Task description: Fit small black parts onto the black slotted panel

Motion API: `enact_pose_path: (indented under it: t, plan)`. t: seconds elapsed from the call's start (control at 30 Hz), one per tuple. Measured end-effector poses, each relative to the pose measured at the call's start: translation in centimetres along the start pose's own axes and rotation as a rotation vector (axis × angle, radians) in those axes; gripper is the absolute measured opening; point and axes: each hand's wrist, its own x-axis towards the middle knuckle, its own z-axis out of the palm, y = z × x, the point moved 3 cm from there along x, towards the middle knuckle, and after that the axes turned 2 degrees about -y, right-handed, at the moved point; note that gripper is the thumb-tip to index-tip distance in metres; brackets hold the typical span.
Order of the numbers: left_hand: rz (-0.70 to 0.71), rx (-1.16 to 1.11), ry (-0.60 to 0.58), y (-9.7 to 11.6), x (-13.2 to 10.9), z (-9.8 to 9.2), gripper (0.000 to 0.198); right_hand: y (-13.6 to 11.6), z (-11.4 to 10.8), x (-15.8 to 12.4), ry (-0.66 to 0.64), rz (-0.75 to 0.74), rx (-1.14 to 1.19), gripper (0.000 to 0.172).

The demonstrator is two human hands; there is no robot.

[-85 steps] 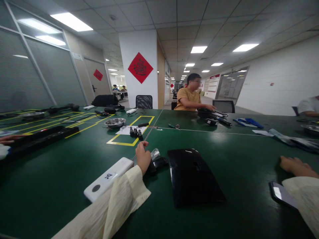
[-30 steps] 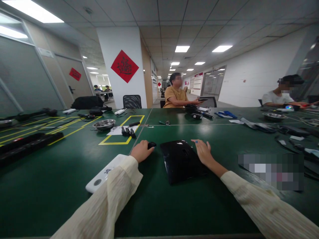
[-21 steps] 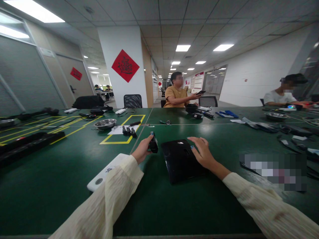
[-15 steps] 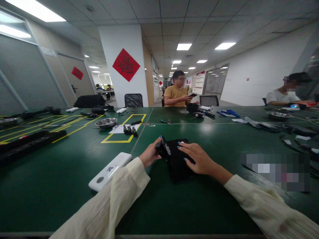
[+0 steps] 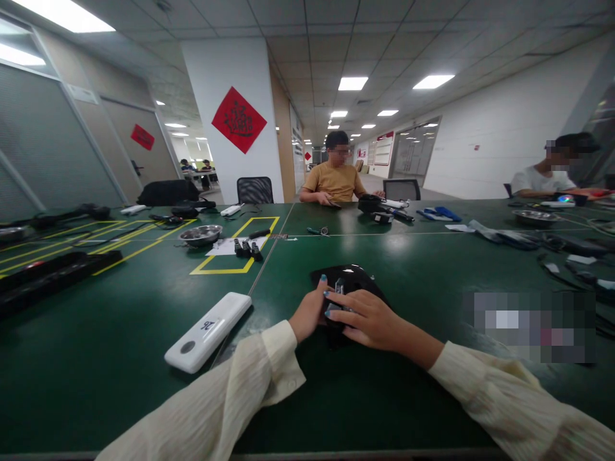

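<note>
In the head view, a glossy black panel-like thing lies on the green table, partly under my hands. Above its near part, my left hand grips a small black block with a shiny, clear-looking piece from the left side, thumb upward. My right hand closes over the same block from the right, its fingertips pressed onto it. Most of the block is hidden by my fingers, so its exact kind cannot be made out. To the left of my left hand lies a white power bank marked 26.
A metal bowl and several small black parts stand near a yellow taped rectangle. A long black tray lies far left. Cables and bags cover the right side. A person sits opposite, another at far right.
My right hand has left the panel's flat surface and joined my left at the block. The block has moved right, over the panel, whose glossy face now shows. The person opposite has lowered their hands.
</note>
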Motion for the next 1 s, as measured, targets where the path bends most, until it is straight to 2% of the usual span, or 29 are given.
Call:
enact_pose_path:
  t: [0.1,0.2,0.27,0.3,0.37,0.43,0.53,0.67,0.77,0.87,1.0]
  plan:
    - [-0.007,0.020,-0.010,-0.1,0.2,-0.3,0.072,0.2,0.1,-0.1,0.085,0.072,0.067,0.033]
    - [0.055,0.099,-0.020,-0.2,0.6,-0.5,0.074,0.9,0.6,-0.7,0.276,0.239,0.230,0.043]
    - [0.145,0.143,0.050,-0.4,0.9,-0.8,0.068,1.5,0.8,-1.3,0.432,0.397,0.303,0.059]
    - [0.197,0.148,0.124,-0.6,1.1,-1.1,0.063,1.8,0.7,-1.5,0.491,0.492,0.323,0.066]
    - [0.280,0.145,0.246,-0.9,1.5,-1.7,0.052,2.5,0.4,-1.9,0.526,0.699,0.360,0.072]
    - [0.324,0.163,0.317,-1.3,1.9,-2.2,0.044,3.1,-0.2,-1.9,0.508,0.865,0.404,0.066]
    - [0.376,0.198,0.392,-1.3,2.2,-3.0,0.039,4.1,-0.8,-2.0,0.546,1.019,0.524,0.051]
    - [0.384,0.220,0.437,-1.1,2.3,-3.4,0.038,5.4,0.2,-2.6,0.672,1.109,0.766,0.058]
    - [0.371,0.221,0.432,-1.1,2.4,-3.3,0.037,6.0,1.0,-3.0,0.672,1.114,0.823,0.067]
    - [0.377,0.241,0.417,-1.2,2.5,-3.1,0.036,6.4,0.9,-3.2,0.616,1.118,0.709,0.068]
    - [0.391,0.286,0.395,-1.1,2.4,-2.9,0.033,6.5,-0.2,-2.9,0.456,1.114,0.394,0.056]
